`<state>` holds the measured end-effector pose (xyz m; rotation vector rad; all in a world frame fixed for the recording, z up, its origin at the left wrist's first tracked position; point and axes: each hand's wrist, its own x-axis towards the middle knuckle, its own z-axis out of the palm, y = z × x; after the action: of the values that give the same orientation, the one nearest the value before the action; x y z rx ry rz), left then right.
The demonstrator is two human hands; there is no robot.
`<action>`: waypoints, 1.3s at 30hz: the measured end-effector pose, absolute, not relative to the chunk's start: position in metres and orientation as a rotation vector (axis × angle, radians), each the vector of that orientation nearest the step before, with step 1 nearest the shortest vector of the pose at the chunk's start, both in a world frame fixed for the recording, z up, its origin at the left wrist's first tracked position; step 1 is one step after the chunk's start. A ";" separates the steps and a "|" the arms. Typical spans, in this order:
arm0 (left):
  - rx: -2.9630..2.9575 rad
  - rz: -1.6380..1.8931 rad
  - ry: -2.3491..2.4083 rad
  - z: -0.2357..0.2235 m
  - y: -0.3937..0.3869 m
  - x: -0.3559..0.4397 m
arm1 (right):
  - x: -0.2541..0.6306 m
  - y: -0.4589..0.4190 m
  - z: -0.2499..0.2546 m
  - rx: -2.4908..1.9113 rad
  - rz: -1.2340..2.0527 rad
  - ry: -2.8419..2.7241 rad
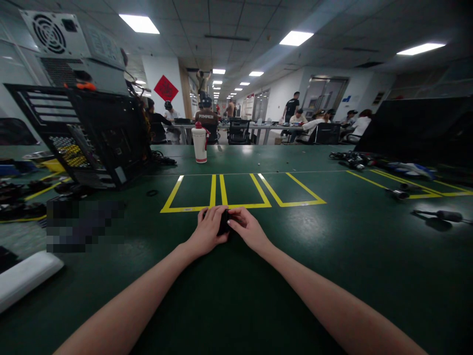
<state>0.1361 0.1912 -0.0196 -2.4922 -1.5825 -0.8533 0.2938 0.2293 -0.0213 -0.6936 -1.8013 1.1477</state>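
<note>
A wide dark-green table spreads beneath and around both hands. Beyond the left hand, well off to its left, stands an open computer case with a power supply stacked at the top. Just beyond the hands lie yellow tape outlines; farther ahead, a white bottle with a red lid stands upright. The left hand curls over a small black object, holding it. The right hand is narrow, its fingertips at the object's right edge; whether it grips cannot be told. The small black object sits between the hands, mostly covered. It might slip or twist if the left fingers loosened while the right ones pushed; a far reach forward could topple the bottle.
</note>
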 end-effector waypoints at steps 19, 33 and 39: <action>-2.483 -0.889 -1.583 -0.021 0.193 0.137 | 0.293 0.226 -0.019 -0.715 1.136 -1.810; -2.487 -0.867 -1.584 -0.021 0.192 0.135 | 0.294 0.224 -0.020 -0.679 1.125 -1.826; -2.493 -0.863 -1.578 -0.021 0.193 0.135 | 0.295 0.228 -0.021 -0.726 1.219 -1.819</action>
<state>0.1351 0.1929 -0.0211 -2.4928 -1.5778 -0.8630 0.2946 0.2277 -0.0211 -0.7264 -1.8188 1.2195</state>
